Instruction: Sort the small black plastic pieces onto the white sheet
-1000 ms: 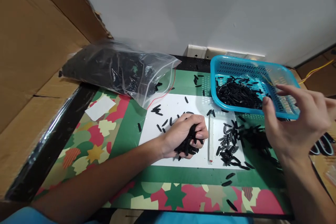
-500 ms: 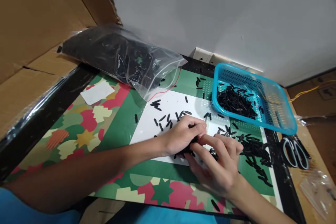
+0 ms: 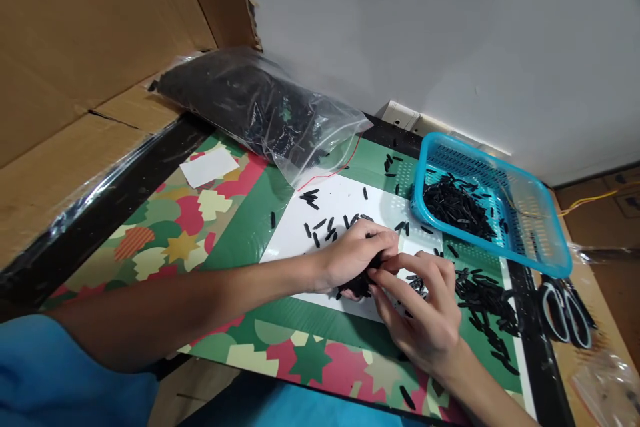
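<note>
- Two hands meet over the white sheet (image 3: pixel 300 240)
- left hand (image 3: pixel 353 257) clenched round a clump of black pieces (image 3: pixel 357 285)
- right hand (image 3: pixel 425 310) pinching at the clump; best draw one piece at a time, left fist kept tight

I have a single head view, worn above the mat (image 3: pixel 240 227), looking forward and down at close range, tilted, toward the wall (image 3: pixel 425 27) behind.
</note>
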Demonstrator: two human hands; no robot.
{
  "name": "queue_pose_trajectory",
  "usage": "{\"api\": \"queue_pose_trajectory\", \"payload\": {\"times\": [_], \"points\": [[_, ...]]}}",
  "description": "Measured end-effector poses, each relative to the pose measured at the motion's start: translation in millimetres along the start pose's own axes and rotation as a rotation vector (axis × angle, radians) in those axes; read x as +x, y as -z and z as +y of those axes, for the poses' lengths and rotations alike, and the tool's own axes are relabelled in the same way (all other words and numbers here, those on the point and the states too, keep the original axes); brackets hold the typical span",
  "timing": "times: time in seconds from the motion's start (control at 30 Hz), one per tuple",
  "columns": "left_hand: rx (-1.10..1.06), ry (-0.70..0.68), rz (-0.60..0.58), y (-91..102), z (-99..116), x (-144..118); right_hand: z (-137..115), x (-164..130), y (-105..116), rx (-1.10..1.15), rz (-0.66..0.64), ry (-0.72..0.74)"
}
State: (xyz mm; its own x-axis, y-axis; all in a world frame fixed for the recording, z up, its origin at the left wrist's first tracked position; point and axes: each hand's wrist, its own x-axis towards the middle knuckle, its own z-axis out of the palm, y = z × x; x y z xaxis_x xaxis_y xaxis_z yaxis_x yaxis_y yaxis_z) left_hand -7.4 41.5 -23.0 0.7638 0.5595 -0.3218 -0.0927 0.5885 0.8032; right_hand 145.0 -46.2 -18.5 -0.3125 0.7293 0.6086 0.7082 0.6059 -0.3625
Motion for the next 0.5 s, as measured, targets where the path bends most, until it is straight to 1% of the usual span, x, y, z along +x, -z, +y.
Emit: {"api": "queue_pose_trajectory", "payload": {"times": [0.1,0.2,0.4,0.5], "points": [[-0.032,0.081,0.000,-0.4,4,-2,2,3,4,0.046,0.068,0.022],[-0.051,0.148,-0.005,0.5,9,-3,6,3,9,0.120,0.105,-0.019],[-0.114,0.282,-0.059,2.8,16,-2,24,2,11,0.250,0.199,-0.167],[-0.118,0.295,-0.061,3.8,16,-2,32,5,11,0.339,0.206,-0.278]]}}
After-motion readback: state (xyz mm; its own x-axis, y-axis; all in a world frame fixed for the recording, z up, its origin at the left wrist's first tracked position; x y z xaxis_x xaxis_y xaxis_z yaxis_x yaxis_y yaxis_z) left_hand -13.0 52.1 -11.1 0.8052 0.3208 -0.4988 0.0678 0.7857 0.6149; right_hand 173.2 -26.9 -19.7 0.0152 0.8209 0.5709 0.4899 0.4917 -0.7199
